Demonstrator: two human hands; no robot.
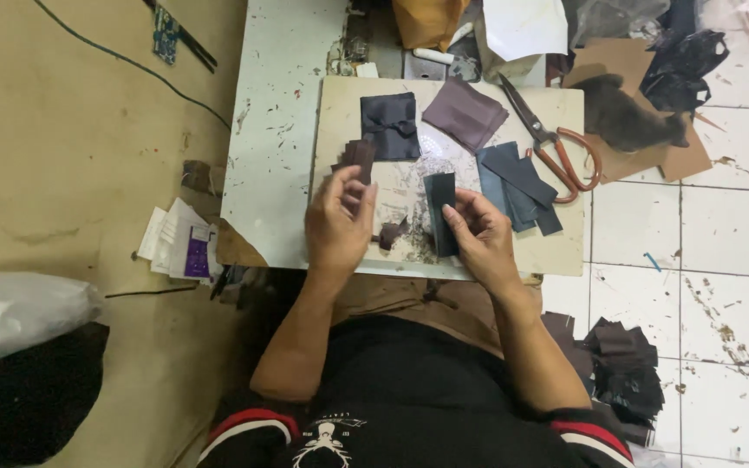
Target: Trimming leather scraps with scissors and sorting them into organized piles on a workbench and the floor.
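My left hand [338, 221] grips a small stack of dark brown pieces [359, 158] over the left side of a cream work board [556, 251]. A dark green-black strip [440, 208] stands upright in my right hand [478, 236], pinched at its lower part. A little brown scrap [391, 234] lies on the board between the two hands. Farther back rest a black folded piece [390, 126], a purple-brown square [465, 113] and several blue-grey strips [517, 184].
Scissors with orange-brown handles [556, 147] lie at the board's back right. The board sits on a stained white table [275, 130]. A pile of dark scraps [626, 368] lies on the tiled floor to my right, papers [179, 243] to my left, brown cardboard [643, 104] behind.
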